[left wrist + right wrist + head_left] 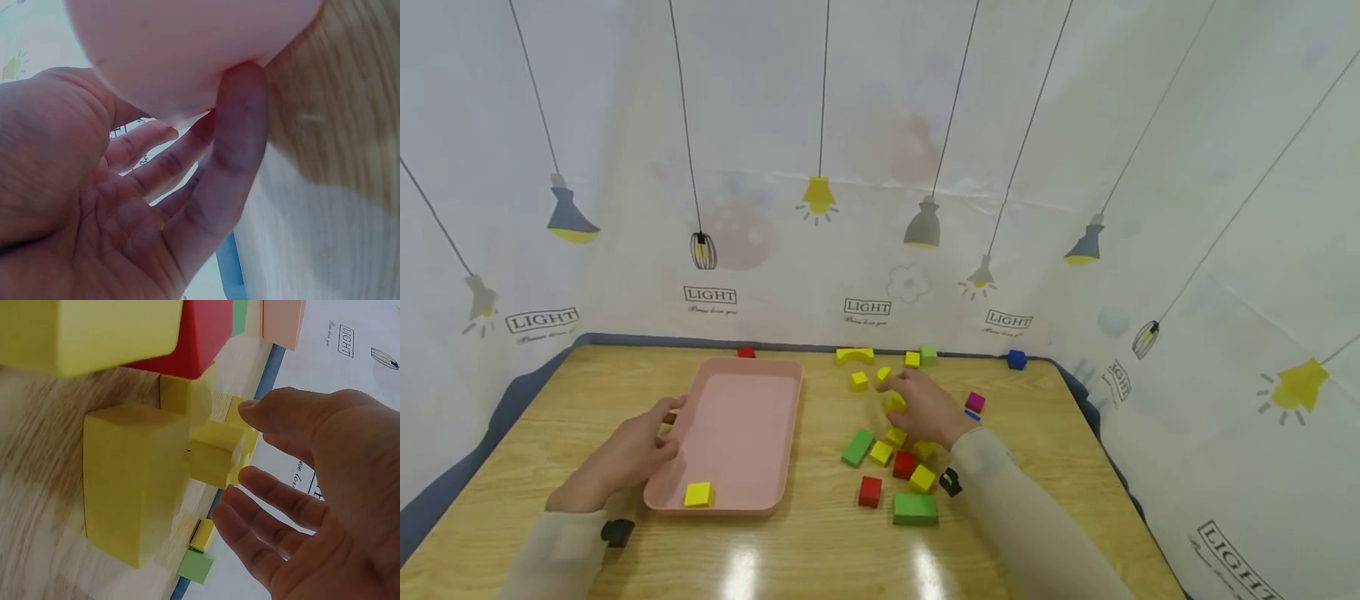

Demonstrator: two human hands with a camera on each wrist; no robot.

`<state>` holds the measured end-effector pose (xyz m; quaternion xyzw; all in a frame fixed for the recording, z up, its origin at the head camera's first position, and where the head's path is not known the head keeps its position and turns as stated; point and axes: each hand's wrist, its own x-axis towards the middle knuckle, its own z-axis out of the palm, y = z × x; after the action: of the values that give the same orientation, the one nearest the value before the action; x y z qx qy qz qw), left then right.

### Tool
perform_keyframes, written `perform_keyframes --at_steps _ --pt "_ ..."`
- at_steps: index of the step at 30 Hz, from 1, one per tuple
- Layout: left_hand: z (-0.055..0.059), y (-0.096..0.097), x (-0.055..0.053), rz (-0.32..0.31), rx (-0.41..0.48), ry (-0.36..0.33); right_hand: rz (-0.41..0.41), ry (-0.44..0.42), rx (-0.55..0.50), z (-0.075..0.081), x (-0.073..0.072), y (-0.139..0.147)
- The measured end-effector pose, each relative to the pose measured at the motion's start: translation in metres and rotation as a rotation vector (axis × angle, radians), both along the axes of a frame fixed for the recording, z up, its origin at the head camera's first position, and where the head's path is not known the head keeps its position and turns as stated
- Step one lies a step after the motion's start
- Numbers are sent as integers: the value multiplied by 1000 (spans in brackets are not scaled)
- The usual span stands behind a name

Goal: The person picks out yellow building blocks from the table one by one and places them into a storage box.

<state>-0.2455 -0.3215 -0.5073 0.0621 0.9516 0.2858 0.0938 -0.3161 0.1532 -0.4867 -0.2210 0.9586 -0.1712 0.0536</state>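
Observation:
My left hand (636, 446) is at the left side of a pink tray (796, 417), with fingers against its outer wall; in the left wrist view a fingertip (242, 81) touches the tray's underside edge. One yellow block (698, 494) lies inside the tray at its near left corner. My right hand (925, 407) reaches over a scatter of yellow blocks, thumb and fingers spread apart with nothing between them. Close to its fingertips are a yellow half-round block (883, 374) and a yellow cube (859, 381). In the right wrist view, a yellow block (215, 453) lies beside the fingertips.
Nearer me are red blocks (870, 492) and green blocks (915, 509). Along the back edge stand a yellow arch (854, 356), a light green block (928, 356) and a blue block (1017, 359). A magenta block (975, 402) lies right of my hand. A printed curtain (865, 275) encloses the table.

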Motion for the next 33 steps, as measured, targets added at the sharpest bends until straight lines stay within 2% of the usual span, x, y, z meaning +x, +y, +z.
perform_keyframes --at_steps 8,24,33 --pt "0 1 0 -4 -5 1 9 -36 4 -4 -4 -5" --pt "-1 3 0 9 -14 -10 -28 -67 18 -12 -12 -9" --pt "1 3 -2 19 -31 -12 -18 -59 -26 -13 -10 -7"
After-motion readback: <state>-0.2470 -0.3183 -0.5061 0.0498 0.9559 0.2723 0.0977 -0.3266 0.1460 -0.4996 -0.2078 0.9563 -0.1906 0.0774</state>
